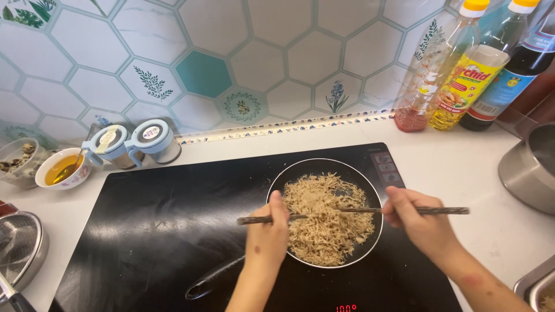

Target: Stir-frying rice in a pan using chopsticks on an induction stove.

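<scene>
Left hand (270,231) is closed around one dark chopstick (260,219), which lies nearly level, its outer end projecting toward 9 o'clock and its tip buried in the food. Right hand (417,222) is closed around a second chopstick (445,211), whose butt sticks out toward 3 o'clock while its tip reaches in over the pan. Both sticks are crossed into a heap of pale shredded food (326,216), which fills most of the black frying pan (370,245).

Pan is seated on the right half of a black cooktop (162,219); its rim is bare only along the 1 to 5 o'clock arc. Pan handle (214,278) runs out toward 8 o'clock, under the left forearm. Pan's rim at 3 o'clock lies close to the cooktop's right edge.

Open glass is seen from 9 to 11 o'clock of the pan. White counter (462,167) lies free at 2 o'clock.

Crowded edges noted:
- 1 o'clock, against the tiled wall: three bottles (462,75).
- 3 o'clock, at frame edge: a steel pot (529,167).
- 10 o'clock, well apart: two lidded jars (136,141) and a small bowl of yellow liquid (62,169).
- 8 o'clock, far corner: a metal strainer (20,248).
</scene>
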